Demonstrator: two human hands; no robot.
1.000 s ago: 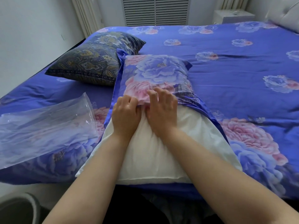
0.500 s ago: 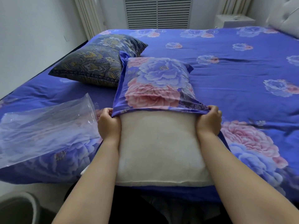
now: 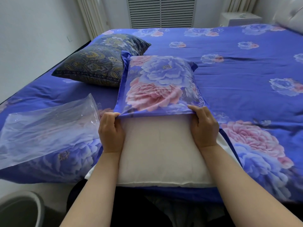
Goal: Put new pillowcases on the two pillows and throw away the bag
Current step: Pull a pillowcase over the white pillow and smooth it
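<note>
Both forearms reach forward, the left hand [image 3: 111, 131] and right hand [image 3: 204, 126] each curled in a grip.

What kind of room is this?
Most likely a bedroom: a bed under a floral sheet, a pillow half inside its pillowcase, and what looks like a nightstand by the far wall.

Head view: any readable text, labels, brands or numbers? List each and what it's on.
None readable. The floral pillowcase, patterned pillow, plastic bag and bedsheet carry only prints or nothing, no lettering. Something small lies on the nightstand, too blurred to read.
</note>
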